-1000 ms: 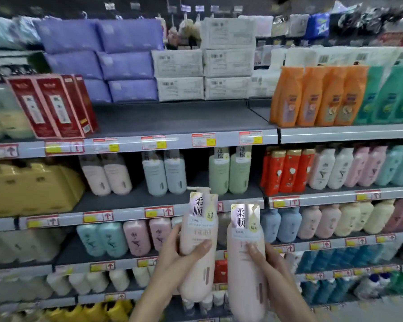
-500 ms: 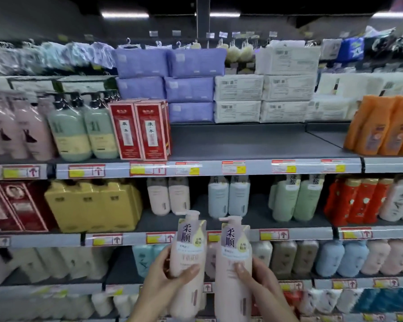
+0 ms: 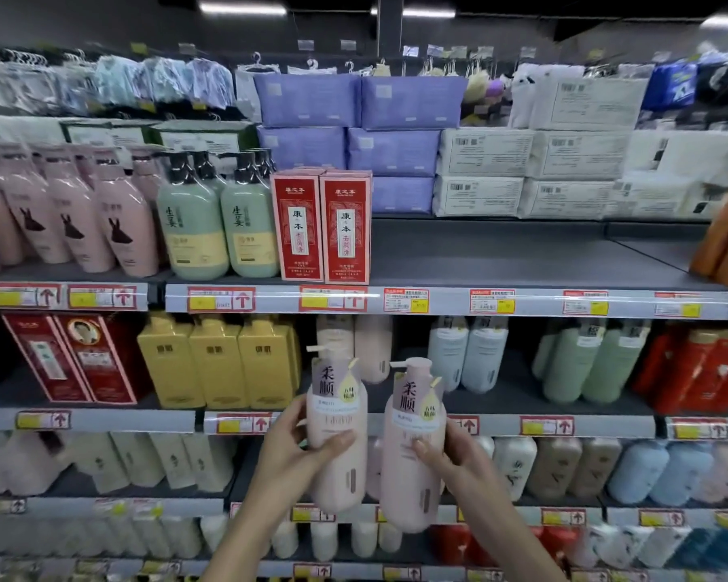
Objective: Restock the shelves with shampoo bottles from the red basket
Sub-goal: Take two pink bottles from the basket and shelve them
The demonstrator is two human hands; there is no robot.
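- Left hand (image 3: pixel 295 449) grip curled round tall pale-pink plastic pump shampoo bottle (image 3: pixel 338 430), upright.
- Right hand (image 3: pixel 452 455) grip clamped on second matching pink bottle (image 3: pixel 410 464), upright, just beside.
- Shelved pink bottles (image 3: pixel 373 346) on grey metal shelf (image 3: pixel 513 396), just above and behind; left hand nearer.

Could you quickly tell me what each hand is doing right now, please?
Left hand: grips left pink bottle.
Right hand: grips right pink bottle.
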